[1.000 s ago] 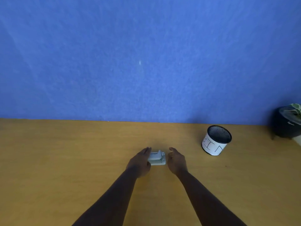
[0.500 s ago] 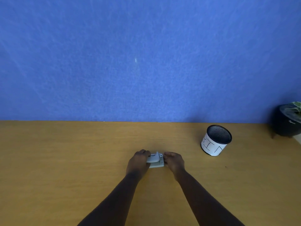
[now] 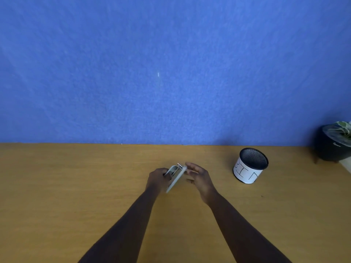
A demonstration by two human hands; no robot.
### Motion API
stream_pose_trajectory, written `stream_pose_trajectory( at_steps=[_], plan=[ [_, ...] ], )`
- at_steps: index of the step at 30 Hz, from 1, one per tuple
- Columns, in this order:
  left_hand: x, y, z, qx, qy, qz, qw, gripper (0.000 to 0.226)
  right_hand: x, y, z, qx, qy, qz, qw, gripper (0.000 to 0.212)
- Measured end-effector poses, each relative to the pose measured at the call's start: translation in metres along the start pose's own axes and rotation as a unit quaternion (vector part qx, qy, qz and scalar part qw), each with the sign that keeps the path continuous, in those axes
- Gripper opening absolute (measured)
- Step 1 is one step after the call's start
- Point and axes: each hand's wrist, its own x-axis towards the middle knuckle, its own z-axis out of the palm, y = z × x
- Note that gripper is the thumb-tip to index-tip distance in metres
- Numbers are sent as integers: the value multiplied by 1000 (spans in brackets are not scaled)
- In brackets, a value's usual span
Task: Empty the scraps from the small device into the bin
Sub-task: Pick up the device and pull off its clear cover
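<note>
Head view: left hand (image 3: 158, 179) grip wrapped round tilted small device (image 3: 175, 177); right hand (image 3: 199, 176) grip wide, fingers spread beside it.

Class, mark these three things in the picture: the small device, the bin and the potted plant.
Small device (image 3: 175, 177): head view, on its pale tilted base plate.
Bin (image 3: 247, 174): head view, on the white label wrapped round its side.
Potted plant (image 3: 330, 149): head view, on the dark pot's wall.

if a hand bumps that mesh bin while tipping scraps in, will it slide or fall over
The bin looks like light wire mesh with a paper label, so a bump would probably slide it on the smooth table. It is squat and wide-mouthed, so tipping seems less likely. It already appears to lean slightly, though that may be lens distortion.
</note>
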Motion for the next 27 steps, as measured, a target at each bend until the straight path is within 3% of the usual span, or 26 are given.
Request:
stream_pose_trajectory(
  at_steps=[2,6,11,17,21,27],
  plan=[
    [0,4,-2,-90,-7,-40,995,22,-1,-5,-1,3,2,-22,1000,34],
    [-9,14,-1,-300,-69,-106,946,21,-1,-9,-2,-34,44,-6,998,35],
    [-14,27,2,-377,-108,-90,916,16,-7,-13,3,-97,-8,16,995,54],
    [-20,34,-1,-443,-142,-95,880,24,-9,-23,5,-237,61,-96,965,47],
    [-16,30,-12,-551,-151,-127,811,30,-8,-33,-1,-317,24,-133,939,59],
    [-15,22,-17,-631,-227,-148,727,61,-11,-59,-2,-430,-120,-220,867,68]
  ],
)
